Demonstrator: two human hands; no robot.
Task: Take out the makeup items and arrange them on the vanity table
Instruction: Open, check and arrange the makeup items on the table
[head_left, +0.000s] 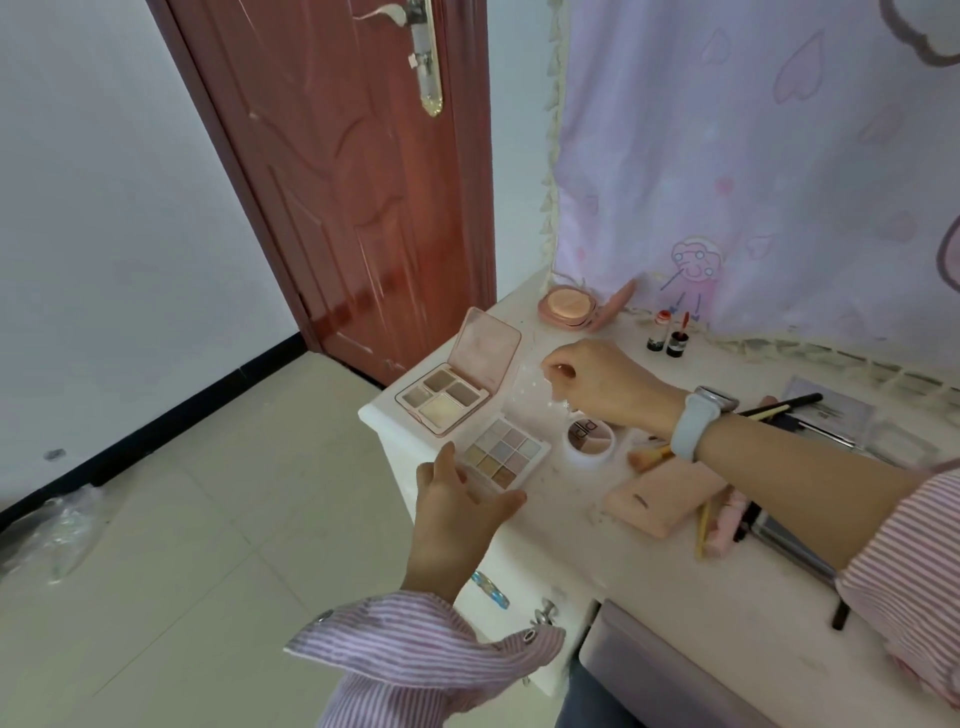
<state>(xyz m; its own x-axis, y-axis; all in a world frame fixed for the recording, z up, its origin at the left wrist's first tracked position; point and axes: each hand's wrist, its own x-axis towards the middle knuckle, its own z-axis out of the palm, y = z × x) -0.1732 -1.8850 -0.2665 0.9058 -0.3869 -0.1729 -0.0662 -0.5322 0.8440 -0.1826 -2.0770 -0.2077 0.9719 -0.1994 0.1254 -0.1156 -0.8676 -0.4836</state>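
Two open palettes: one four-pan (441, 397) beyond the spread left hand (457, 506), one twelve-pan (501, 454) at its fingertips. Right hand (602, 382) pinches that palette's clear lid (524, 400). Past it, one compact (569, 306), two small bottles (667, 338).

On the white table (649, 561), a pink four-pan palette (444, 400) sits open at the left corner with its lid raised, and a nine-pan eyeshadow palette (503, 453) with a clear lid lies just beside it. An open pink compact (569, 307) rests at the back edge, two small dark bottles (667, 340) stand upright near it, and a round white pot (589, 440) sits beside the nine-pan palette.
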